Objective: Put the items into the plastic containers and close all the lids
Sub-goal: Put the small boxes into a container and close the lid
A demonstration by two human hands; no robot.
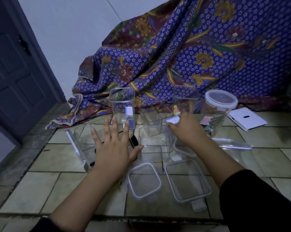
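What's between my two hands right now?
In the head view: a small black item by the left hand, then an open clear container, then the right hand gripping a white item.

No text, brand or number can be read anywhere. The tall clear container (122, 104) carries a small white label (129, 111) that shows only as a blank pale patch, and the white flat box (247, 120) at the far right bears a dark mark (246, 116) too small to make out. The pale object (173, 119) gripped in the right hand (186, 129) is blurred past reading.
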